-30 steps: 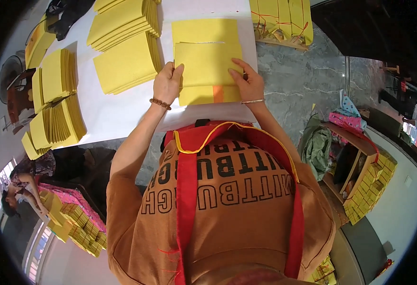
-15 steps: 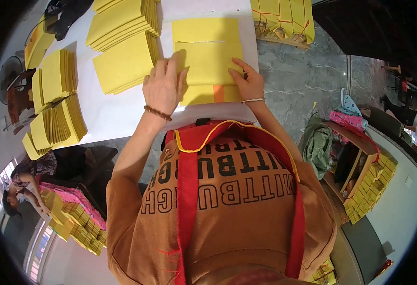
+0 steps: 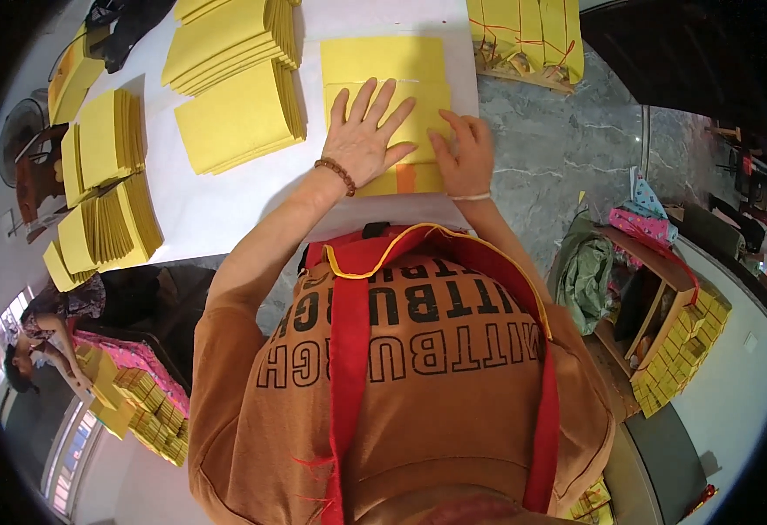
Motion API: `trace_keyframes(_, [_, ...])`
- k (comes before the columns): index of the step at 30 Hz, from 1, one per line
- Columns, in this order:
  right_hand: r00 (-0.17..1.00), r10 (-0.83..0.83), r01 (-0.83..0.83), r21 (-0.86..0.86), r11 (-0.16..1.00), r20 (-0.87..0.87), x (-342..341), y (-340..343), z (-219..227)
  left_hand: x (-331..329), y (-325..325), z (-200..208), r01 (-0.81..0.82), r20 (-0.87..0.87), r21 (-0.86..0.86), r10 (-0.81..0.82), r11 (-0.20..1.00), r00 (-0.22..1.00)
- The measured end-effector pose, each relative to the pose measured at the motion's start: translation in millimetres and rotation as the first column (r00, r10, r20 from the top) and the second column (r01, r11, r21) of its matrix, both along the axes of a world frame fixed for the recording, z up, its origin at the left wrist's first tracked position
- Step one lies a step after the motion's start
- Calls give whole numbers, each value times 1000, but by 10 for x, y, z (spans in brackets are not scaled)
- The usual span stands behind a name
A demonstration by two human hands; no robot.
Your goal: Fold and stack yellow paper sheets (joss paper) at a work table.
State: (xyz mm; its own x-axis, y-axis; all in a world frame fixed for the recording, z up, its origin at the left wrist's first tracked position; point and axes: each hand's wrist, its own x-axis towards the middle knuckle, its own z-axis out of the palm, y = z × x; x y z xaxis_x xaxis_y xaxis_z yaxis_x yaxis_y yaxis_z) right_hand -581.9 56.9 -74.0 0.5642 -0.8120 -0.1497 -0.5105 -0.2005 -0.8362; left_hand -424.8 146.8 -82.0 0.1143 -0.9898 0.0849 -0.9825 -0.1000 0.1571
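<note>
Yellow folded paper sheets [image 3: 382, 61] lie in a flat, overlapping pile near the right edge of the white table, with an orange patch on the near part. My left hand [image 3: 368, 131] rests flat across the pile, its fingers spread and pointing away from me. At the pile's right edge is my right hand [image 3: 465, 157], thumb and fingers apart, the fingertips by the paper's side. I see nothing held in either hand.
Stacks of folded yellow paper [image 3: 242, 118] stand left of my hands, with more stacks [image 3: 108, 140] at the table's left edge. Tied yellow bundles [image 3: 528, 35] sit beyond the right edge. Another person [image 3: 47, 341] bends over yellow paper at the far left.
My left hand has moved right from the pile's left edge and now lies spread over its middle. My right hand has shifted slightly outward and opened from its bent pose.
</note>
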Motion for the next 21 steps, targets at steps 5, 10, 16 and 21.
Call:
trace_keyframes(5, [816, 531, -541, -626, 561, -230, 97, 143, 30, -2, 14, 69, -14, -14, 14, 15, 1000, 1000])
trace_keyframes(10, [806, 492, -587, -538, 604, -328, 85, 170, -150, 98, 77, -11, -73, -279, -141, 32, 987, 960])
trace_keyframes(16, [756, 455, -654, -550, 519, -471, 129, 185, -116, 246, 181, 5, -38, -447, -344, -128, 938, 885])
trace_keyframes(21, [741, 462, -671, -539, 509, -487, 144, 194, -154, 136, 490, 33, 132, -180, 0, -130, 991, 975])
